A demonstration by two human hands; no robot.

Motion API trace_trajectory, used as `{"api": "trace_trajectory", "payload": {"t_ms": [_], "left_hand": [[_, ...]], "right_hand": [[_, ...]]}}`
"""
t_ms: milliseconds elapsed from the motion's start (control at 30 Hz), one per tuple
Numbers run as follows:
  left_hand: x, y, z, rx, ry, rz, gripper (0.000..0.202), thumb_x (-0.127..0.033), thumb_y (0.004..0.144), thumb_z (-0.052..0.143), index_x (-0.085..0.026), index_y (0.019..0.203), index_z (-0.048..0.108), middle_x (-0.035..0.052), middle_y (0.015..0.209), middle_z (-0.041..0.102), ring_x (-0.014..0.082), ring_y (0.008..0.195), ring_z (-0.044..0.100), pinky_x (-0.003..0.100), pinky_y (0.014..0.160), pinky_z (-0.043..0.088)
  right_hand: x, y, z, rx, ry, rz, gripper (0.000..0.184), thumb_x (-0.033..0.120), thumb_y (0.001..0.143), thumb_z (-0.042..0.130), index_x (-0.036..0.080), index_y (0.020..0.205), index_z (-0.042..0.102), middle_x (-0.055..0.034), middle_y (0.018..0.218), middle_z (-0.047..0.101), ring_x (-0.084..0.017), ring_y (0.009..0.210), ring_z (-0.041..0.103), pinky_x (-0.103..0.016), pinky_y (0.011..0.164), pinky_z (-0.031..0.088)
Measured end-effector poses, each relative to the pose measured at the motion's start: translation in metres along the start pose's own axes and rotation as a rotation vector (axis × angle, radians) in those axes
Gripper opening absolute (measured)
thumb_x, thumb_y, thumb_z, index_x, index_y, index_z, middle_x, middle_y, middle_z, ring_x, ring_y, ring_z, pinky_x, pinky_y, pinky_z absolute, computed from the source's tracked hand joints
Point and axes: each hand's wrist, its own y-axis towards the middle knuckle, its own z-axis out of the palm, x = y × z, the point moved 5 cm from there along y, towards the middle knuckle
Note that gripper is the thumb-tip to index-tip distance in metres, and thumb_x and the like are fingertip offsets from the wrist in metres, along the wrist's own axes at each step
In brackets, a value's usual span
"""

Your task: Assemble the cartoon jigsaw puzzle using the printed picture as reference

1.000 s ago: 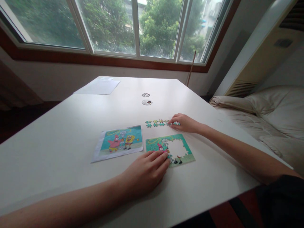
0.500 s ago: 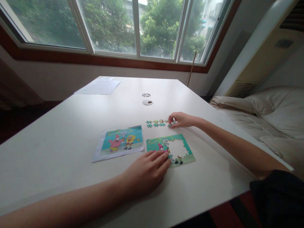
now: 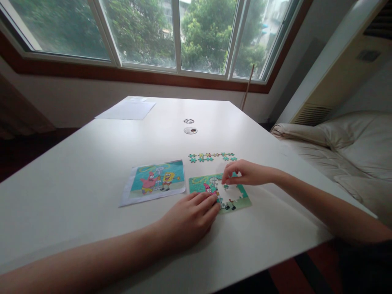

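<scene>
A cartoon jigsaw puzzle [image 3: 199,185] lies on the white table, partly assembled, with a bare white gap in its right half. My left hand [image 3: 191,218] rests flat on its lower left part, fingers stretched out and covering some of the picture. Over the gap, my right hand [image 3: 240,173] is closed in a pinch on a small green puzzle piece [image 3: 226,186], seen just under the fingertips. Behind the puzzle, loose puzzle pieces [image 3: 208,159] are laid out in two rows. To the left sits a printed reference picture [image 3: 159,179] showing the same cartoon figures.
Two round discs [image 3: 190,130] are set into the white table [image 3: 76,175] farther back. Sheets of paper [image 3: 125,110] lie at its far left corner. A pale sofa [image 3: 330,151] stands to the right, and a window [image 3: 147,36] is beyond the table.
My right hand has come from the loose pieces toward me, over the puzzle's gap, with a green puzzle piece in its fingers. My left hand has stayed on the puzzle.
</scene>
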Motion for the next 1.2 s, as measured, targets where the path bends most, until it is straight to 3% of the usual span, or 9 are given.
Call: {"api": "trace_trajectory", "payload": {"t_ms": [100,233,500,633,767,1000,1200], "left_hand": [[-0.001,-0.001,0.000,0.004,-0.002,0.002,0.026,-0.016,0.088,0.040,-0.012,0.110,0.053,0.0126,0.114,0.058,0.0244,0.103,0.055,0.038,0.082,0.046],[-0.001,-0.001,0.001,-0.001,0.001,0.007,0.026,-0.016,0.088,0.040,-0.011,0.111,0.053,0.0127,0.116,0.058,0.0249,0.103,0.054,0.038,0.082,0.046],[0.000,-0.001,0.000,-0.001,0.014,0.007,0.026,-0.016,0.089,0.037,-0.010,0.109,0.054,0.0116,0.114,0.059,0.0252,0.101,0.054,0.039,0.082,0.047],[0.000,-0.001,0.000,0.010,0.014,0.008,0.026,-0.015,0.088,0.038,-0.011,0.110,0.053,0.0113,0.115,0.058,0.0252,0.101,0.054,0.038,0.082,0.047],[-0.001,-0.002,0.000,0.019,0.013,0.004,0.026,-0.015,0.088,0.040,-0.011,0.110,0.053,0.0112,0.116,0.057,0.0250,0.102,0.054,0.038,0.083,0.046],[0.001,-0.001,0.003,0.050,-0.011,-0.014,0.026,-0.017,0.089,0.039,-0.013,0.111,0.052,0.0105,0.118,0.056,0.0251,0.104,0.052,0.038,0.083,0.045],[0.010,0.002,-0.001,0.081,-0.077,-0.118,0.032,-0.021,0.086,0.041,-0.013,0.117,0.047,0.0118,0.124,0.050,0.0271,0.112,0.045,0.042,0.089,0.042]], "right_hand": [[0.002,-0.004,-0.002,-0.077,-0.058,-0.022,0.021,0.022,0.086,0.048,0.018,0.098,0.064,-0.0051,0.096,0.066,-0.013,0.088,0.058,-0.027,0.080,0.044],[-0.005,-0.010,-0.004,-0.159,-0.146,0.078,0.017,0.020,0.085,0.048,0.018,0.091,0.064,-0.0036,0.086,0.067,-0.012,0.075,0.059,-0.025,0.070,0.046],[0.001,-0.013,0.013,-0.070,-0.209,0.035,0.016,0.021,0.083,0.053,0.020,0.094,0.064,-0.0048,0.090,0.064,-0.013,0.080,0.057,-0.024,0.072,0.043],[0.003,-0.012,0.014,-0.081,-0.346,0.112,0.012,0.027,0.080,0.057,0.018,0.084,0.063,-0.0040,0.078,0.062,-0.014,0.073,0.054,-0.025,0.067,0.040],[0.004,-0.013,0.012,-0.078,-0.379,0.132,0.024,0.038,0.082,0.054,0.017,0.071,0.060,-0.0031,0.069,0.060,-0.014,0.066,0.052,-0.025,0.063,0.038],[0.002,-0.019,0.004,-0.078,-0.215,0.077,0.018,0.030,0.081,0.056,0.018,0.092,0.062,-0.0048,0.088,0.062,-0.014,0.080,0.056,-0.025,0.072,0.041],[-0.001,-0.015,0.010,-0.069,-0.234,0.187,0.023,0.035,0.074,0.063,0.017,0.089,0.063,-0.0045,0.084,0.062,-0.016,0.076,0.055,-0.026,0.069,0.042]]}}
